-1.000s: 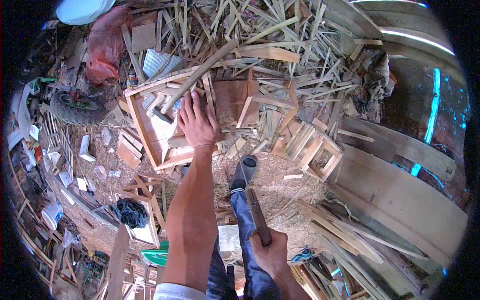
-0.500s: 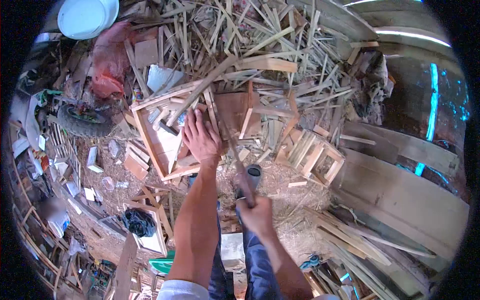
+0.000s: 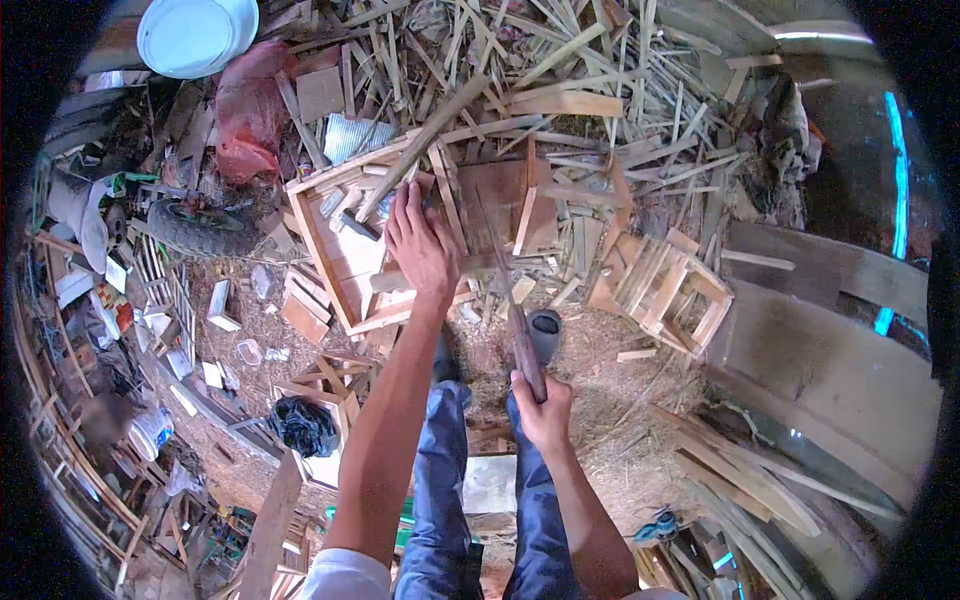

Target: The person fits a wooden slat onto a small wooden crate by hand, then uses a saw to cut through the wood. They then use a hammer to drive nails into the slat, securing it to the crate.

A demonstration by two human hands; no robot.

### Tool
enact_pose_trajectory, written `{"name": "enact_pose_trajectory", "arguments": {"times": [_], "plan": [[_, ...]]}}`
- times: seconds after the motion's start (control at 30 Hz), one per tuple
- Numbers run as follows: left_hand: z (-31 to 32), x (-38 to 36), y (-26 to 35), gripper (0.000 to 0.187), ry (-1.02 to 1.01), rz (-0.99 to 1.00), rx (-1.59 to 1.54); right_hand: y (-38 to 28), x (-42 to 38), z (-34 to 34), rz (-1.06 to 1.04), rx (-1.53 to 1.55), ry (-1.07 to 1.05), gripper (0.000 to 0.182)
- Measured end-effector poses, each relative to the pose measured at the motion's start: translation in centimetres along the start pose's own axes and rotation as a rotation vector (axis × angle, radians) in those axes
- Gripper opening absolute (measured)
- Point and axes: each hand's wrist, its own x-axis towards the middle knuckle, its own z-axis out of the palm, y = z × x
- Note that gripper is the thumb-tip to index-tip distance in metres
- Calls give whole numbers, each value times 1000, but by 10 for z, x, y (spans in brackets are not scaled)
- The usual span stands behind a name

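Note:
My right hand [image 3: 545,408] is wrapped round the brown handle of a long, thin-bladed tool [image 3: 520,335], whose narrow end points up and away. Over the right side of a shallow wooden box [image 3: 312,245] lies my left hand [image 3: 424,245], fingers stretched forward and slightly apart. It rests near a long wooden stick [image 3: 435,122] that slants across the box's top edge. Small wood pieces lie inside the box. What is under my left palm is hidden.
A large heap of wood strips [image 3: 560,60] spreads beyond the box. To the right sits a slatted wooden frame [image 3: 668,295]. A tyre [image 3: 200,228], red sack [image 3: 248,110] and white bucket [image 3: 197,35] are at the left. Boards [image 3: 810,350] lie right.
The view has shifted, so the scene sits further right. The tool in my right hand was blurred by motion and now shows sharply. My left hand stays over the box.

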Motion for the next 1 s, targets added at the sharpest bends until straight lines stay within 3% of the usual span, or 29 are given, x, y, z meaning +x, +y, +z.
{"name": "enact_pose_trajectory", "arguments": {"times": [0.1,0.17,0.23,0.3,0.43,0.5,0.6,0.7,0.77,0.9,1.0], "plan": [[2,-4,-6,46,13,104,-42,-17,-5,-2,-35,-75,-37,29],[4,-4,-5,49,-22,85,63,-29,-10,0,-287,-136,-19,25],[5,-4,-5,51,-48,65,76,-39,-12,-8,-293,-105,-67,23],[7,-2,-3,52,-20,54,27,-50,-12,-12,-68,-41,-26,29],[6,-2,-3,52,-33,56,43,-105,-4,-4,76,-286,-30,38],[7,-6,-4,52,-43,49,78,-117,0,0,37,-301,10,42],[9,-1,-3,52,-59,53,123,-131,3,-4,169,-301,-67,42],[8,-2,-3,53,-91,42,134,-98,-7,8,-12,-270,59,40],[8,-1,-1,52,-109,28,130,-54,-19,19,15,-282,81,39],[8,-1,-4,54,-96,38,118,29,-3,3,-11,-6,113,35],[9,-1,-6,55,-98,19,140,-16,6,-22,252,133,-85,46]]}}
